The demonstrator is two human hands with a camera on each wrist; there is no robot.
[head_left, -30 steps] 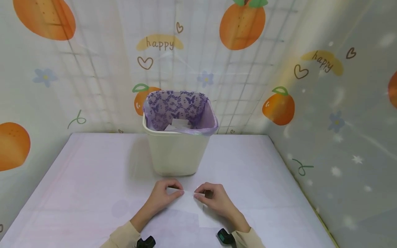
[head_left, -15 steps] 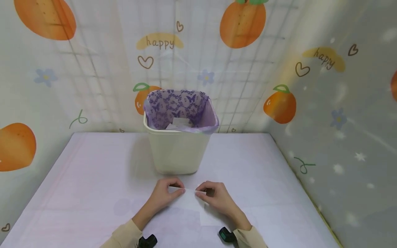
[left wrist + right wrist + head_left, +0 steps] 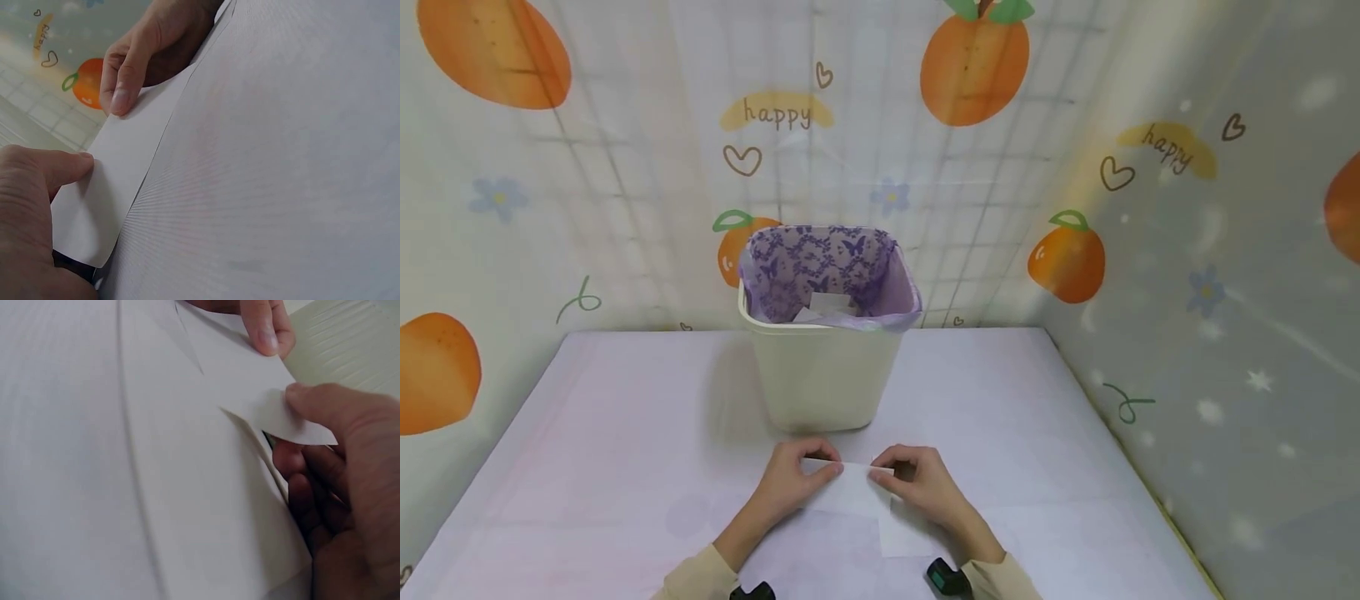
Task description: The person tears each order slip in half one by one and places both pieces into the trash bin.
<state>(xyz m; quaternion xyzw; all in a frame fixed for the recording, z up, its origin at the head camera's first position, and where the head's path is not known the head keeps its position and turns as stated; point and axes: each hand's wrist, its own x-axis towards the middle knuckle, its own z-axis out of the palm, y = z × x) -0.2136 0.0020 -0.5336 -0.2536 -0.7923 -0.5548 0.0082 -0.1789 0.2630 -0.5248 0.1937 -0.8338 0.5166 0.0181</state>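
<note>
A small white sheet of paper is stretched between my two hands, just in front of the bin. My left hand pinches its far edge left of the middle, thumb on top. On the other side my right hand pinches the same edge between thumb and forefinger. In the left wrist view the paper spans both thumbs in one piece, its near edge close to the tabletop. Under the right hand lies a second white paper, partly covered by the held sheet.
A cream bin with a purple patterned liner stands right beyond the hands, with white paper pieces inside. White cloth covers the table. A printed curtain closes off the back and sides.
The head view has shifted slightly, moving the scene a little left and down. Both hands keep their pinch on the paper, almost still.
</note>
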